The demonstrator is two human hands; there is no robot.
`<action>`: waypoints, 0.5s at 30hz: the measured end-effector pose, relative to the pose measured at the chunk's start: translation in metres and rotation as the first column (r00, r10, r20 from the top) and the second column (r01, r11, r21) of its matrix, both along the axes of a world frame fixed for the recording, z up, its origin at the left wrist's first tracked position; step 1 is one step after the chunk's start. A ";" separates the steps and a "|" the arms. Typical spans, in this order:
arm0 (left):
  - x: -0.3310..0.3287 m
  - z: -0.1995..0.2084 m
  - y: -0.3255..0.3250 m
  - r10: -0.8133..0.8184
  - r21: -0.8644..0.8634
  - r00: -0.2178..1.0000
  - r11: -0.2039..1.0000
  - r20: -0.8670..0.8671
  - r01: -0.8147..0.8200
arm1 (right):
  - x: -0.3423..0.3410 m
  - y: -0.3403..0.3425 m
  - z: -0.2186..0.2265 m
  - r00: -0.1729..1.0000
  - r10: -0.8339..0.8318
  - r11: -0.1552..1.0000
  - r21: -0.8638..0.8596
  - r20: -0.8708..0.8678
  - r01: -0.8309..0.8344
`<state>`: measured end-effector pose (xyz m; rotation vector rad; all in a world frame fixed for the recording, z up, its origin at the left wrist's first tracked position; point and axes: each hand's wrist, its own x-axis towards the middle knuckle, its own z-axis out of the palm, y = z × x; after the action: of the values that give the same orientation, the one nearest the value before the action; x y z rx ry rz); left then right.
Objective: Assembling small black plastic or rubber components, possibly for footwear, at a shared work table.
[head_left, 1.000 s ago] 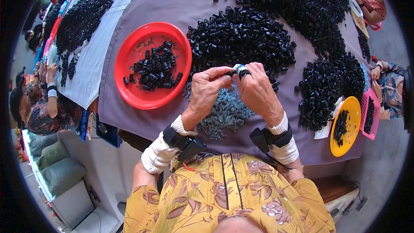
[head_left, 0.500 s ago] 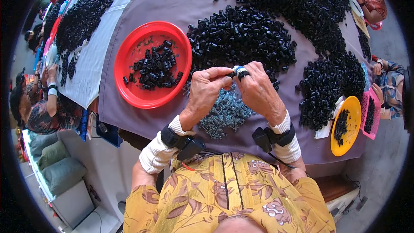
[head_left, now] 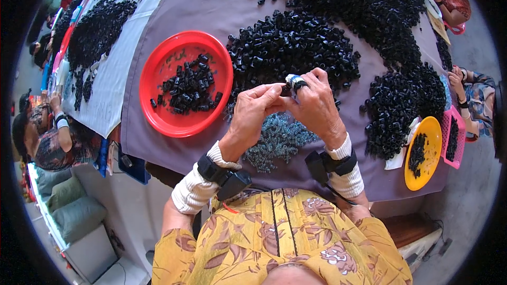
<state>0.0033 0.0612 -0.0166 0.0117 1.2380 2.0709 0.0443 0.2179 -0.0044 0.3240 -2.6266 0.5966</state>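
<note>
My left hand [head_left: 252,112] and my right hand [head_left: 321,110] meet above the table, fingertips pinched together on a small black plastic piece [head_left: 286,90]. Fingers hide most of that piece, so its exact shape cannot be made out. White and blue tape plus a black band wrap a finger of my right hand. Just below my hands lies a pile of small pale-blue coil springs [head_left: 279,145]. Beyond them is a large heap of short black plastic tube-like pieces [head_left: 290,42]. A round red tray [head_left: 149,112] to the left holds several similar black pieces.
More black pieces [head_left: 393,105] spread over the mauve cloth [head_left: 179,2] to the right. A yellow plate [head_left: 434,148] and a pink basket [head_left: 458,150] sit at the right edge. Other people work at both sides; a white-covered table [head_left: 113,95] stands left.
My left thumb has come forward over the black piece, and my two hands are closer together. At the right, a co-worker's hands have moved up. The tray and piles look unchanged.
</note>
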 end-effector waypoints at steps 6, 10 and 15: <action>-0.002 0.000 -0.004 -0.108 0.016 0.994 0.994 0.025 0.108 | 0.001 0.002 0.006 0.999 0.039 0.997 -0.061 -0.003 -0.039; -0.001 -0.001 -0.005 -0.105 0.004 0.994 0.994 -0.001 0.105 | 0.002 0.000 0.013 1.000 -0.002 1.000 0.003 0.022 0.002; 0.000 0.002 -0.006 -0.098 -0.017 0.994 0.995 -0.049 0.097 | 0.001 -0.002 0.011 0.999 0.015 1.000 -0.021 0.035 -0.015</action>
<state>0.0032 0.0547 -0.0143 0.1157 1.2573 1.9883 0.0449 0.2164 0.0063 0.3302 -2.6522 0.6393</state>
